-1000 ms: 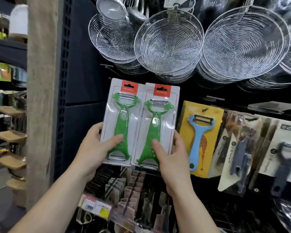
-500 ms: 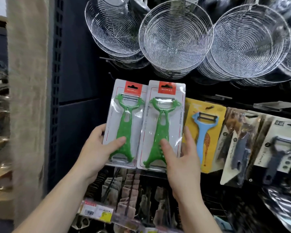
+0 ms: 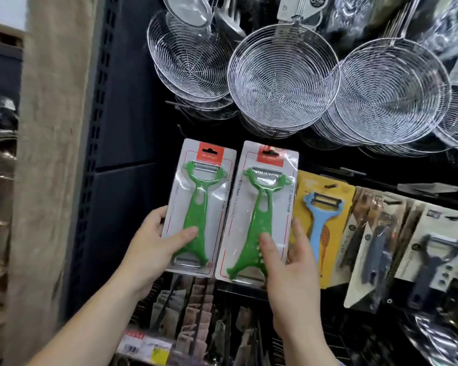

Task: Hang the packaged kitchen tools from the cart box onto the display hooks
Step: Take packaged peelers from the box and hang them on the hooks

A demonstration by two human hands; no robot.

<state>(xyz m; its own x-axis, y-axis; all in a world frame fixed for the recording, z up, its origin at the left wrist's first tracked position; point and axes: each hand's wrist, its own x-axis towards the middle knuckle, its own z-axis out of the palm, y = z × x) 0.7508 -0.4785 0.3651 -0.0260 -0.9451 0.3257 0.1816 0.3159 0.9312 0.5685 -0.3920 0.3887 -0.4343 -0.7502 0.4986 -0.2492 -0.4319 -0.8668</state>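
Green plastic shows through both blister packs you are holding up to the rack. Your left hand (image 3: 154,249) grasps the left peeler pack (image 3: 200,204) by its lower left edge, thumb laid across the front over the green handle, fingers behind the card. Your right hand (image 3: 288,262) holds the right peeler pack (image 3: 265,210) low down, thumb on the front and fingers wrapped round its right edge. The two packs stand upright, side by side, nearly touching.

At 3 o'clock from your right hand, just beside it, hangs a yellow card with a blue peeler (image 3: 323,225), and further out at 3 o'clock more carded peelers (image 3: 376,249) in grey. At 12 o'clock, above both packs, wire skimmers (image 3: 280,80) hang in overlapping rows. At 6 o'clock, below your wrists, sit smaller packets (image 3: 196,320) on lower hooks, with a price strip (image 3: 146,347) in front. The cart box is out of view.

You look to be at the hanging step, both packs raised but not yet on a hook; I cannot make out the hook itself behind them. Next, you would need to line each red header's slot with a hook tip and push the card straight back, probably one pack at a time.
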